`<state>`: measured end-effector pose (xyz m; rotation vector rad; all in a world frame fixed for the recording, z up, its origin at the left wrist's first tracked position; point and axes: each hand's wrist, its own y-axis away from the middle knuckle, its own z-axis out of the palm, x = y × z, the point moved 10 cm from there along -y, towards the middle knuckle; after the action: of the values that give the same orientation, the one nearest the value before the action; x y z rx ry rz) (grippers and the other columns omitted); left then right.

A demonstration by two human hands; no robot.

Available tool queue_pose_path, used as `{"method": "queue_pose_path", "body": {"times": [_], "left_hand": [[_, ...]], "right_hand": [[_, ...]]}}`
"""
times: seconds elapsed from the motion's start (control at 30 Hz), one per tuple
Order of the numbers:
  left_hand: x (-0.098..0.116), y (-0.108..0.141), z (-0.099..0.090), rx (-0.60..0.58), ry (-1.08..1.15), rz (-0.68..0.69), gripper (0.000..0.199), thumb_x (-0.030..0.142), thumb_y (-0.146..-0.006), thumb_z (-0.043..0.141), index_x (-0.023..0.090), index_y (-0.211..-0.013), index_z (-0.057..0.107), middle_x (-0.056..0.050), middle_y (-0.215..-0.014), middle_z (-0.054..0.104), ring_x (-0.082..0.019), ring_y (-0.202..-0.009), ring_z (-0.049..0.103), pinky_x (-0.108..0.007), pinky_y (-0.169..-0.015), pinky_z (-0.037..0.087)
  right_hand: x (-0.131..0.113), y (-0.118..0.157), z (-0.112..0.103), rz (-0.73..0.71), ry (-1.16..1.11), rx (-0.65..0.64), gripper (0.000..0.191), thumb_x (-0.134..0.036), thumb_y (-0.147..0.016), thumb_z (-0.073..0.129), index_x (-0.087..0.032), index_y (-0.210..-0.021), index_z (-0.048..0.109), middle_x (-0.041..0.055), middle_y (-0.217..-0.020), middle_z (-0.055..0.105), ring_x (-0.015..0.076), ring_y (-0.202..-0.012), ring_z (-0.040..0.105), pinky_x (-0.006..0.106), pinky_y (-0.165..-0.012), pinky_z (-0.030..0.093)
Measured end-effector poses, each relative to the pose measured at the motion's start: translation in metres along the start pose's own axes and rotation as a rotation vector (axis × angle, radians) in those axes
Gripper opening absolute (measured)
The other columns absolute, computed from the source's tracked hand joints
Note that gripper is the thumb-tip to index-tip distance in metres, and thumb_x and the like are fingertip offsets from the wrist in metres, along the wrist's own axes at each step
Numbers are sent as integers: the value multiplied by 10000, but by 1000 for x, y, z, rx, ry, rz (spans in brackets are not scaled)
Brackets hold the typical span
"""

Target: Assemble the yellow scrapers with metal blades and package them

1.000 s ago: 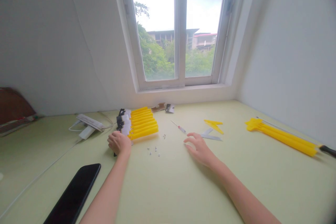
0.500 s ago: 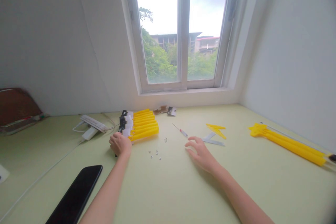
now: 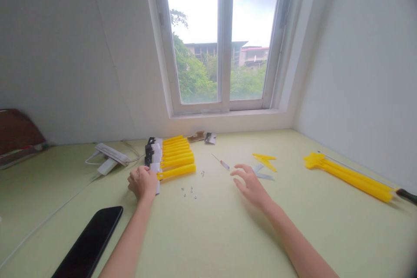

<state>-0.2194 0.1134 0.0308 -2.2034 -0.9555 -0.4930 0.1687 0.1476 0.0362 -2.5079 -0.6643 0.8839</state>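
My left hand (image 3: 142, 182) is closed round the black-and-white card end of the nearest yellow-handled tool (image 3: 179, 171); the card is mostly hidden by the fingers. Behind it lies a row of several like yellow-handled tools (image 3: 177, 152) with black-and-white cards at their left ends. My right hand (image 3: 249, 184) hovers low over the table, fingers apart and a little curled, holding nothing. A small screwdriver (image 3: 224, 165) with a clear handle lies just beyond its fingertips. Between my hands are several small metal screws or nuts (image 3: 192, 190). Flat grey strips (image 3: 264, 177) lie beside my right hand.
Yellow flat strips (image 3: 265, 160) form a V on the table. Long yellow pieces with a thin rod (image 3: 353, 180) lie at the right. A black phone (image 3: 89, 243) is at the front left, a power strip (image 3: 112, 154) behind it. A card scrap (image 3: 210, 138) lies near the window wall.
My left hand has drawn slightly toward me and left, and the nearest yellow-handled tool now sits a little apart from the row. My right hand has barely moved.
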Motion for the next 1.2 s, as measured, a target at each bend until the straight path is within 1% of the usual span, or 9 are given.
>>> {"method": "queue_pose_path", "body": {"times": [0.17,0.3,0.4,0.53,0.6,0.7,0.87,1.03,1.2], "left_hand": [[57,29,-25,149,75,377,171,120,-742,418,174,-819,560,-108,-1174,448,-279,-1115,363,-430,-902,306],[117,77,-31,88,203,731,190,82,-768,381,156,-811,552,-118,-1107,481,-237,-1100,397,-390,-951,302],[153,132,-32,-54,313,1014,210,38,-756,376,167,-808,534,-101,-1074,515,-216,-1061,440,-380,-909,362],[171,216,-52,-128,462,1514,206,15,-731,405,160,-815,526,-86,-1027,562,-199,-1022,474,-377,-891,388],[167,238,-60,-143,547,1651,201,7,-713,411,150,-803,521,-83,-977,581,-194,-982,494,-363,-863,411],[164,240,-60,-201,601,1652,197,-4,-705,403,141,-782,512,-87,-941,587,-194,-931,509,-357,-820,433],[165,222,-54,-280,613,1506,200,-8,-723,387,151,-781,494,-80,-900,584,-182,-902,508,-334,-768,449],[163,218,-49,-332,663,1438,200,-11,-728,381,156,-771,481,-65,-876,581,-168,-879,503,-321,-763,447],[166,218,-43,-396,687,1395,244,-6,-738,366,162,-851,504,-74,-919,575,-175,-916,498,-337,-793,437]], "right_hand": [[57,-3,-38,153,256,201,260,-198,-734,443,-188,-911,633,96,-1025,565,247,-1018,488,432,-897,367],[122,12,-72,396,457,317,325,-203,-722,424,-145,-971,624,143,-1040,572,270,-985,505,411,-853,399],[158,31,-96,554,547,362,347,-216,-711,438,-130,-995,620,161,-1044,570,286,-992,501,399,-847,400],[179,56,-132,584,800,425,429,-238,-704,466,-106,-1103,552,206,-1223,434,369,-1183,311,495,-903,300],[196,69,-150,569,894,429,448,-214,-739,419,-87,-1161,498,221,-1296,349,358,-1251,196,519,-942,219],[233,89,-181,601,909,453,470,-225,-791,341,-32,-1207,445,258,-1296,342,358,-1269,154,531,-944,167],[279,100,-197,641,835,401,422,-309,-787,361,-60,-1069,553,282,-1015,541,405,-1071,412,561,-771,273],[263,100,-195,560,995,429,325,-342,-781,356,-170,-756,632,175,-747,590,345,-760,526,531,-736,306],[202,89,-195,455,681,591,363,-349,-815,304,-134,-935,571,174,-815,580,300,-784,542,439,-702,378]]}}
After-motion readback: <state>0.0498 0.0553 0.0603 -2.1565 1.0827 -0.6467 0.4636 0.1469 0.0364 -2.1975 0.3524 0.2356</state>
